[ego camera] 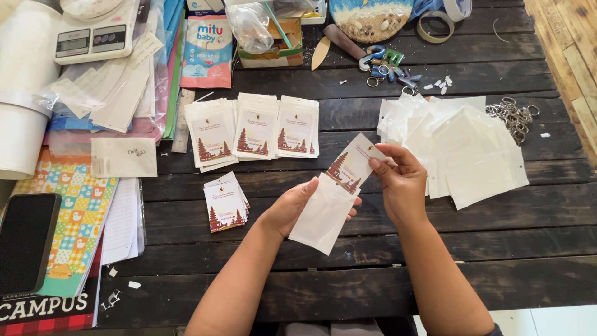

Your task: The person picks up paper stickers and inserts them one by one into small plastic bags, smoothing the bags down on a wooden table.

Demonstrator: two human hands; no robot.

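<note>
Lying far left, a dark phone (25, 241) is cut off by the frame edge. Further right, the left hand (292, 208) grips a white pouch (322, 216), its fingers partly hidden behind it. The right hand (398, 180) pinches a printed card (349, 167), lower end half inside the pouch. Empty pouches (463, 149) pile rightward.

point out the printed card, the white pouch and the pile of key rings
printed card (349, 165), head view, its printed middle
white pouch (320, 218), head view, centre of its face
pile of key rings (513, 118), head view, middle of the heap
</note>
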